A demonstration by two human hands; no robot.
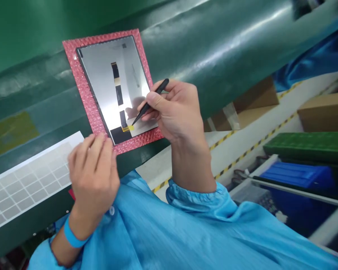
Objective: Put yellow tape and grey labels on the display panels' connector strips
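My right hand [177, 108] pinches a black pen-like tool [150, 101] that tapers to a fine point; whether it is a spudger or tweezers I cannot tell. Its tip is beside a small yellow tab [131, 128] at the lower end of a dark flex cable [119, 95]. This cable runs down the silvery back of a flat display panel [101, 75]. Under the panel lies pink bubble wrap [86, 90], showing as a border all round. My left hand [94, 172] rests its slightly bent fingers on the wrap's near left corner; its thumb is not clearly visible.
A white sheet of grey rectangular labels [30, 183] lies left on the green work surface [228, 48]. Yellowish tape [12, 133] is stuck there too. On the right, below the surface, are cardboard boxes [255, 99], a blue bin [298, 174] and striped floor tape [242, 159].
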